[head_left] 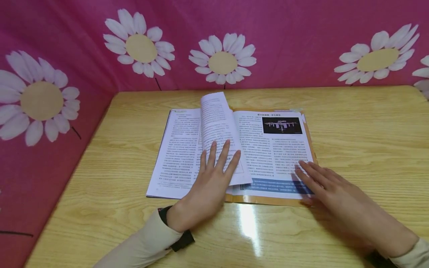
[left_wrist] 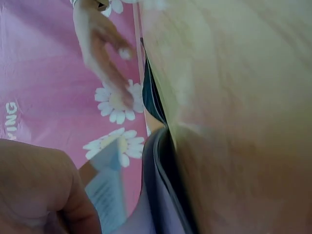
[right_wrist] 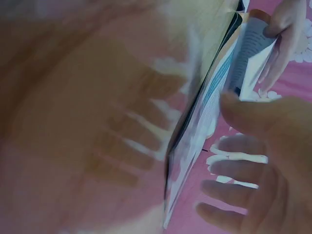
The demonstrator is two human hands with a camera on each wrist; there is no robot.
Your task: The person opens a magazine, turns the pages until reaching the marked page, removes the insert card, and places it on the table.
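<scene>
Lying open on the light wood-grain table (head_left: 100, 160), the thin, white-paged printed magazine with an orange-brown border (head_left: 258, 156) sat toward the far edge, well in from the left edge. One loose white printed leaf (head_left: 216, 119) stood bowed over its spine, its top curling up toward the table's far edge. That leaf looked light and limp, apt to bend or crease rather than tear at once, and its smooth surface probably offered little friction; the free outer edge or a corner seemed the best place to take it, with the thicker stack of pages steadied flat near the spine. The left hand (head_left: 207, 186) rested with straight, spread fingers against the lower part of the leaf, not clenched round it. The right hand (head_left: 335, 193) was released too, its extended fingers over the lower right corner of the right-hand page, where a blue printed strip (head_left: 278, 187) ran; whether they touched the paper could not be told. A cream sleeve (head_left: 144, 242) covered the left forearm, and beyond the table's far edge hung a magenta sheet with white daisies (head_left: 288, 44).
</scene>
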